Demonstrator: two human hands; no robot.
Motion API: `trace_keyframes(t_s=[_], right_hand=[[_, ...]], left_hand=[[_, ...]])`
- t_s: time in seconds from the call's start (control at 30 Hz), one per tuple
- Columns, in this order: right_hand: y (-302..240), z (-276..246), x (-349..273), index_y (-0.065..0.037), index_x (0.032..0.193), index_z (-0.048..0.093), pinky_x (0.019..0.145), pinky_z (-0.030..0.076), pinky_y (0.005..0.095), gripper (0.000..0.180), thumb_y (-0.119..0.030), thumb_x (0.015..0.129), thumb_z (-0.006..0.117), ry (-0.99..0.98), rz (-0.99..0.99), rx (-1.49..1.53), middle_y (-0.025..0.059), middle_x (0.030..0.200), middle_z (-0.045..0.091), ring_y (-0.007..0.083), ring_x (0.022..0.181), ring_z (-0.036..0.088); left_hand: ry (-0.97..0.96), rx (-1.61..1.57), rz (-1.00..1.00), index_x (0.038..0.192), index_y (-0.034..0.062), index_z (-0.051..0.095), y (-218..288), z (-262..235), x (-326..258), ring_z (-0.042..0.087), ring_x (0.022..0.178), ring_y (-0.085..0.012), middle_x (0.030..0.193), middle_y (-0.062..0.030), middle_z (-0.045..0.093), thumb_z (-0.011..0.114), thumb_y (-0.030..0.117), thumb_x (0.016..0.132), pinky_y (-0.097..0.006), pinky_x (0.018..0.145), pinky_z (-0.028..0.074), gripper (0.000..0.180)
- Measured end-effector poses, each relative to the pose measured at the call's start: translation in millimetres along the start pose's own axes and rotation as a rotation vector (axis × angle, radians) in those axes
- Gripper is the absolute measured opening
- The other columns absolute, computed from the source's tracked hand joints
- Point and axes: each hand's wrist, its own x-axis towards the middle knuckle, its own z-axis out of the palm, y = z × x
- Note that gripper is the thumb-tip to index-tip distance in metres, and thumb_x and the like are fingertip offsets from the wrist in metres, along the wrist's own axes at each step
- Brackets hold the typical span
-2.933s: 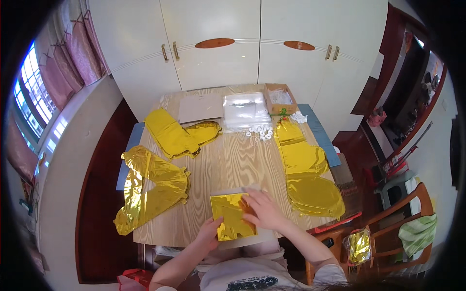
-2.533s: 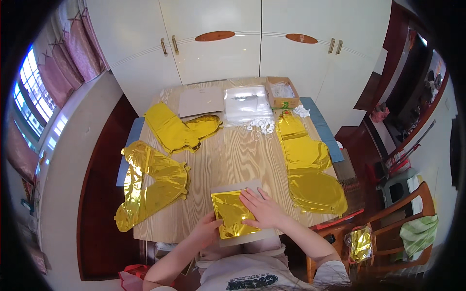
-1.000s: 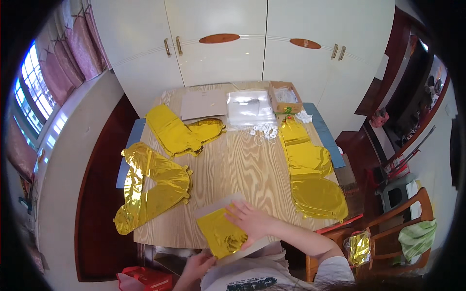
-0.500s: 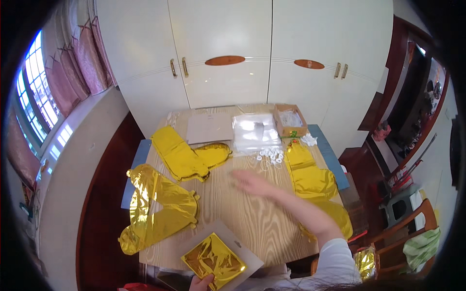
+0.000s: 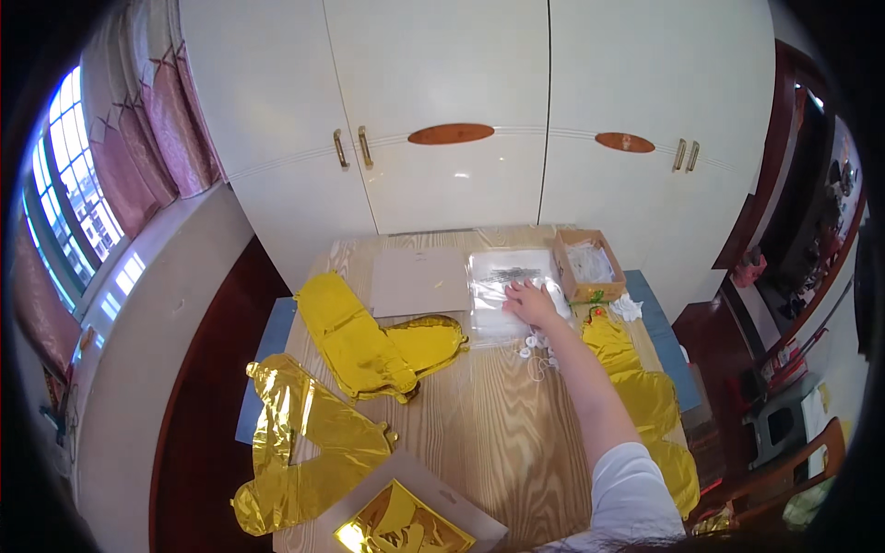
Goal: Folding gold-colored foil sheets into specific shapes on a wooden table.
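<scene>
My right hand point(image 5: 529, 304) reaches across the table and rests on a stack of clear plastic bags point(image 5: 493, 323). Its fingers are spread, and nothing shows in its grasp. At the lower edge lies a folded gold foil sheet point(image 5: 406, 521) on a grey card point(image 5: 449, 496) with a hanging slot; their lower parts are cut off by the frame. My left hand is out of sight. Beside the bags, a flat grey card stack point(image 5: 419, 281) lies to the left. White rings point(image 5: 532, 345) with thin string lie just below my right wrist.
Flat gold foil balloons lie on the left, one folded point(image 5: 346, 341) and one spread point(image 5: 323, 452); more gold foil point(image 5: 636, 387) runs along the right edge. A cardboard box point(image 5: 590, 267) of small clear packets stands at the far right, by crumpled white paper point(image 5: 627, 307). White cabinets point(image 5: 442, 74) rise behind.
My right hand has moved away from me, from above the middle of the table onto the clear bags. My left hand has gone out of view, and the whole scene sits lower in the picture.
</scene>
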Motion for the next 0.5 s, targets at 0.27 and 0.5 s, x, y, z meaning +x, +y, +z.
trace_keyframes(t_s=[0.27,0.5], right_hand=[[25.1,-10.1,18.7,-0.014,0.126,0.062,0.108,0.037,0.0439,0.046,-0.045,0.098,0.043,0.313,0.051,0.264,0.0116,0.139,0.052,0.038,0.129,0.046],[-81.7,-119.7,-124.1,-0.008,0.12,0.064,0.093,0.048,0.044,0.045,-0.041,0.097,0.044,0.3,-0.007,0.329,0.0163,0.116,0.066,0.0374,0.106,0.062]], left_hand=[[-0.038,-0.014,0.006,0.132,0.0002,0.048,4.6,2.9,7.2,0.057,0.112,-0.0217,0.124,-0.0099,0.058,0.055,0.01,0.095,-0.036,0.096,0.046,0.039],[-0.062,-0.087,0.066,0.132,-0.0003,0.047,-7.3,-5.0,-5.9,0.058,0.112,-0.0226,0.126,-0.0113,0.058,0.053,0.006,0.094,-0.037,0.097,0.047,0.039]])
